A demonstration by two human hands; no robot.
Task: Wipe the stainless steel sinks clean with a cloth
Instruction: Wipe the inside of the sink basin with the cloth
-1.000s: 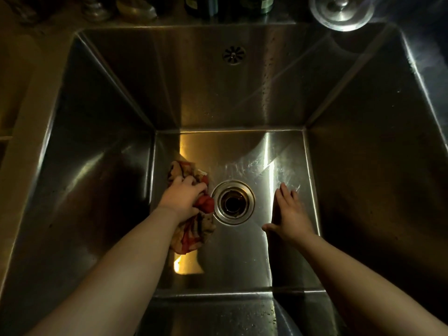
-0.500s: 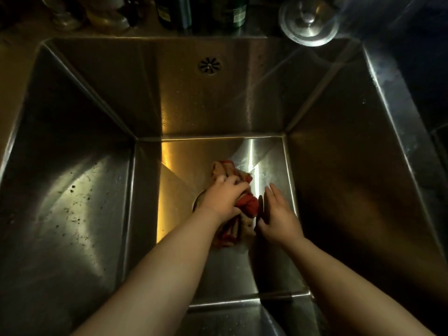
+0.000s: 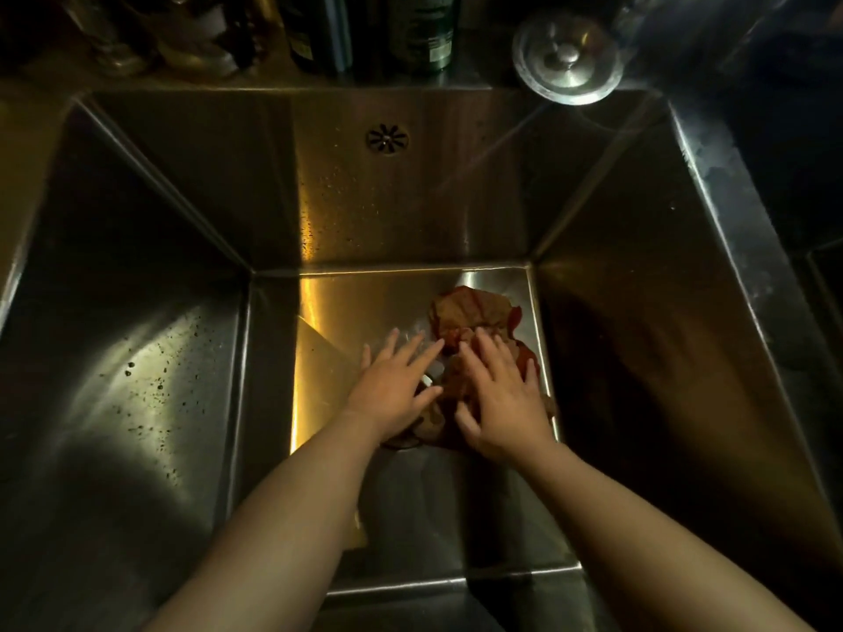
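One cloth [image 3: 472, 312] released, left hand [image 3: 394, 394] flattened

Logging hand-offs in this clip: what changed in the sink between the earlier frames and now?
The cloth slid right across the sink floor, ending beside the right wall. The left hand let it go and is spread open; the right hand, earlier on bare steel, now presses flat on it. The lid and bottles behind stayed put.
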